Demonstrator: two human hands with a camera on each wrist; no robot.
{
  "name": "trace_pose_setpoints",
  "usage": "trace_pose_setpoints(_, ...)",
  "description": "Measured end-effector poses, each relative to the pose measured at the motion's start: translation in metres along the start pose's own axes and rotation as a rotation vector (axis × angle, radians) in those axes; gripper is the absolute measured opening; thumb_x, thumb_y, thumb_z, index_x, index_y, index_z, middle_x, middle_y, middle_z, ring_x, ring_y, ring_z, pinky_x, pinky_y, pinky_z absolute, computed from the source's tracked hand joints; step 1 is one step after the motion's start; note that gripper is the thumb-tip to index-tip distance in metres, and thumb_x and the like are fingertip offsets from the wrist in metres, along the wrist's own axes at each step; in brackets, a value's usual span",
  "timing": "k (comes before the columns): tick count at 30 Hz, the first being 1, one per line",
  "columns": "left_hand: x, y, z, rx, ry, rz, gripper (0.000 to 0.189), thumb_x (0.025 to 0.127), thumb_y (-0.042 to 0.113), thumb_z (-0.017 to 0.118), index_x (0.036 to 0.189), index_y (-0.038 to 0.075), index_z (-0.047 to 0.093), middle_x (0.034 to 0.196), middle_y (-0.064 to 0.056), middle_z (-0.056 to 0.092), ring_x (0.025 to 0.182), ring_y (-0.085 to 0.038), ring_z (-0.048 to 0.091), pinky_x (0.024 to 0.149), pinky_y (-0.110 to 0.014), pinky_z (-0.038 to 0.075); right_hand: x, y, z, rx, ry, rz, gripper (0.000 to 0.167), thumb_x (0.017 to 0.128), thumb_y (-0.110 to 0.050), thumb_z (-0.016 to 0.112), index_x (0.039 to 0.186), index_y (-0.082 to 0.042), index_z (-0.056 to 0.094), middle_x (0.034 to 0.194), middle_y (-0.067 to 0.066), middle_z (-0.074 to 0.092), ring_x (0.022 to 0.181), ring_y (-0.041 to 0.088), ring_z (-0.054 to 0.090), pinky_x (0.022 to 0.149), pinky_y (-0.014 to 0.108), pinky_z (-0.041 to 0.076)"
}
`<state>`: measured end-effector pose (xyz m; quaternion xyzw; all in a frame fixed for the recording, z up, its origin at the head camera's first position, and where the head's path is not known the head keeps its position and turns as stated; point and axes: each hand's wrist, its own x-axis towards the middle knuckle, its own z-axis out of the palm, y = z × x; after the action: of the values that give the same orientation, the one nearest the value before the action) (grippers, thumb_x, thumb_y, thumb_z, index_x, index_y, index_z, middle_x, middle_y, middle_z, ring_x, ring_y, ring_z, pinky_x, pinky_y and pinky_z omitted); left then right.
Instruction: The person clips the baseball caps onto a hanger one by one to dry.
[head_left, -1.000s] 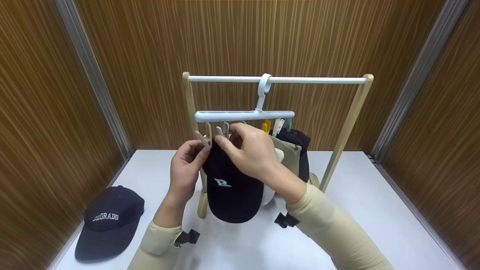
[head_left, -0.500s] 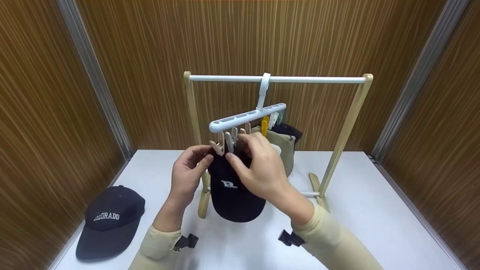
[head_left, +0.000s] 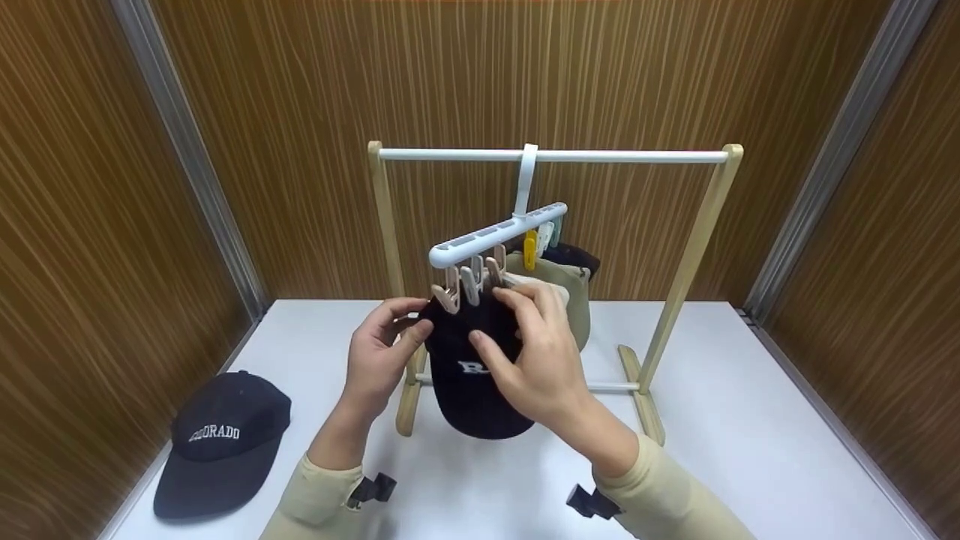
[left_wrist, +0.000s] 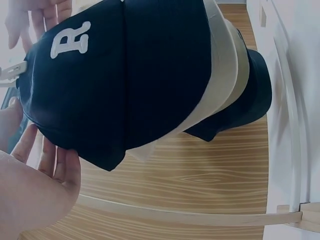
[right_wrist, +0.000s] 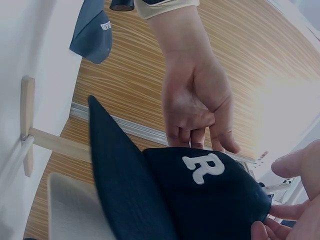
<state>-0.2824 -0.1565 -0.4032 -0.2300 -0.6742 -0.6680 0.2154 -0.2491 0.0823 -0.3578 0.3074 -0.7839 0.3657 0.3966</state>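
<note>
A black baseball cap (head_left: 480,409) with a white letter R hangs crown up from the near end of a white clip hanger (head_left: 480,241). Clothespins dangle along it; a pale one (left_wrist: 14,70) bites the cap's crown in the left wrist view. My left hand (head_left: 379,360) pinches the cap's left edge, thumb in front and fingers behind. On the other side my right hand (head_left: 546,364) is spread beside the crown, its thumb lifted off the fabric in the right wrist view and its fingertips close to the cap's edge.
Behind it hang a white cap (left_wrist: 222,65), a khaki cap (head_left: 579,307) and a dark cap (head_left: 574,259). A yellow clothespin (head_left: 530,251) is among their clips. The wooden rack (head_left: 690,262) has a white top bar (head_left: 630,156). A navy COLORADO cap (head_left: 225,420) lies left on the white table (head_left: 750,420).
The hanger has swivelled, its near end swinging right and toward me, and the R cap has shifted right with it. My right hand has moved off the clothespins, down and right.
</note>
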Motion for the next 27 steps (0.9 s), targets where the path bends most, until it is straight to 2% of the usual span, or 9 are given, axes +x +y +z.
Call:
trace_pose_setpoints(13, -0.009, -0.006, -0.003, 0.022, 0.007, -0.011, 0.032, 0.103, 0.001, 0.078, 0.134, -0.002, 0.071, 0.134, -0.014, 0.070, 0.131, -0.025, 0.062, 0.111, -0.035, 0.052, -0.029, 0.007, 0.004, 0.026, 0.012, 0.011, 0.060, 0.097, -0.021, 0.088, 0.144, 0.004, 0.063, 0.137, 0.017, 0.056, 0.117, 0.022, 0.055, 0.089, 0.029, 0.055)
trace_pose_setpoints(19, -0.013, -0.010, -0.005, 0.030, 0.010, -0.015, 0.035, 0.102, 0.001, 0.079, 0.136, -0.002, 0.071, 0.140, -0.014, 0.065, 0.137, -0.024, 0.058, 0.113, -0.037, 0.052, -0.037, 0.008, 0.006, 0.042, 0.014, -0.004, 0.060, 0.095, -0.018, 0.089, 0.145, 0.003, 0.062, 0.135, 0.016, 0.056, 0.113, 0.022, 0.056, 0.090, 0.028, 0.053)
trace_pose_setpoints(27, -0.019, -0.013, -0.011, 0.047, 0.011, -0.054, 0.036, 0.103, 0.002, 0.079, 0.137, -0.001, 0.070, 0.144, -0.013, 0.062, 0.141, -0.023, 0.055, 0.116, -0.043, 0.051, -0.047, 0.006, 0.009, 0.052, 0.000, -0.030, 0.062, 0.094, -0.018, 0.089, 0.146, 0.002, 0.062, 0.133, 0.015, 0.056, 0.108, 0.021, 0.058, 0.087, 0.028, 0.054)
